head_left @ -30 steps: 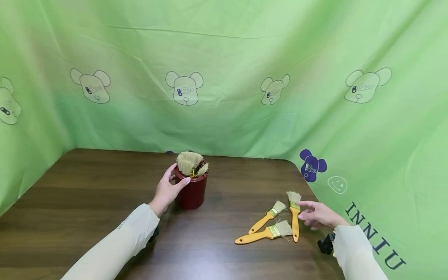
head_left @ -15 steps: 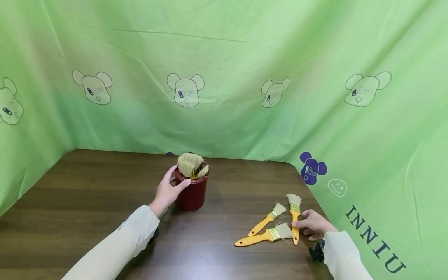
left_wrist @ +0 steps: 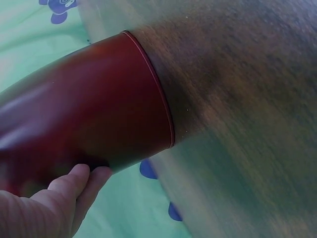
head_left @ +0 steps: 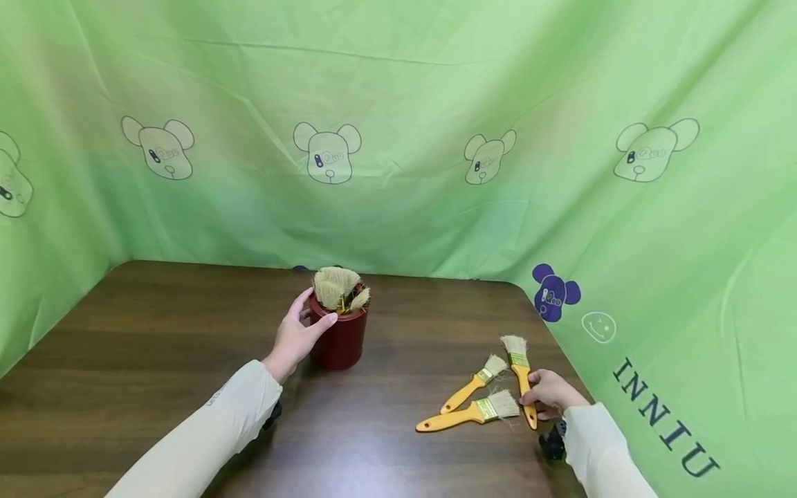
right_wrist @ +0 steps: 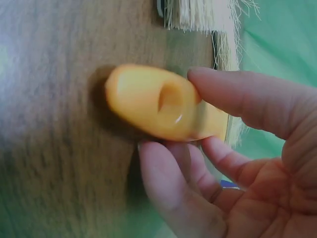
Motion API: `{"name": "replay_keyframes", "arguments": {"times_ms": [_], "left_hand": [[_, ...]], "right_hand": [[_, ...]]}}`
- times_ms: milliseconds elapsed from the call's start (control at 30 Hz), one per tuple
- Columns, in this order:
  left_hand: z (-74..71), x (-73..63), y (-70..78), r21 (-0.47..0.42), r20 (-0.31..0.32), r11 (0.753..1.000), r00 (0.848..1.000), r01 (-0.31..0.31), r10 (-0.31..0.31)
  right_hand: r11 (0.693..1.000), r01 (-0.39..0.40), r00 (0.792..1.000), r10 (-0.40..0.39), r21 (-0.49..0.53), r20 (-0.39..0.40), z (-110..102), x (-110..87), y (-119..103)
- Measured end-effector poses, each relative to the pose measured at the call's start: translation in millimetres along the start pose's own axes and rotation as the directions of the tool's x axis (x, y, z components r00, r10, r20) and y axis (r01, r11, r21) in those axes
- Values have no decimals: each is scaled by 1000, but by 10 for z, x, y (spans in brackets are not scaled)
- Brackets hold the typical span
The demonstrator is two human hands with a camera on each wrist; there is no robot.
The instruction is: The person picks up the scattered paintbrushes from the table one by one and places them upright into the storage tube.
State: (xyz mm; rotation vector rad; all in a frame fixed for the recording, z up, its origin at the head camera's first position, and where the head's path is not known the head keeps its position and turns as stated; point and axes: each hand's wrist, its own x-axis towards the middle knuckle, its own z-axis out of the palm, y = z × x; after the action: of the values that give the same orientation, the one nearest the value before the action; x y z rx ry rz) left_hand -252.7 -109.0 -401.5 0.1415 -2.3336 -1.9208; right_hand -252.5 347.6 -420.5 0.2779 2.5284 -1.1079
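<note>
My left hand [head_left: 297,340] grips the rim of a dark red cup [head_left: 339,342] that stands upright on the table and holds several bristle brushes [head_left: 336,285]. In the left wrist view, fingers [left_wrist: 69,191] lie against the side of the red cup [left_wrist: 94,99]. My right hand [head_left: 553,394] pinches the yellow handle of a paintbrush [head_left: 519,373], bristles pointing away from me. The right wrist view has thumb and fingers on both sides of the paintbrush's handle end [right_wrist: 143,101], with its hanging hole showing.
Two more yellow-handled paintbrushes lie left of my right hand: a narrow brush [head_left: 473,384] and a wider brush [head_left: 468,413]. Loose bristles are scattered near them. A green printed curtain [head_left: 398,228] closes off the back and sides of the brown table [head_left: 187,332].
My right hand has come down and left from the brush's bristle end to its handle and taken hold of it. That brush has tilted slightly. The left hand stays on the cup.
</note>
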Motion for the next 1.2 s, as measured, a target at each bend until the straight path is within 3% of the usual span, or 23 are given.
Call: {"name": "replay_keyframes", "arguments": {"times_ms": [533,833,1200], "left_hand": [[3,15,41,36,20,999,1000,9,-9],[47,23,-4,33,-3,999,1000,-10,10],[65,10,-117,-110,0,993,999,-52,52]], "right_hand": [[998,22,999,-23,61,32,-28,68,116],[997,1,994,-10,82,112,-117,65,159],[990,2,991,-21,138,134,-109,70,133]]}}
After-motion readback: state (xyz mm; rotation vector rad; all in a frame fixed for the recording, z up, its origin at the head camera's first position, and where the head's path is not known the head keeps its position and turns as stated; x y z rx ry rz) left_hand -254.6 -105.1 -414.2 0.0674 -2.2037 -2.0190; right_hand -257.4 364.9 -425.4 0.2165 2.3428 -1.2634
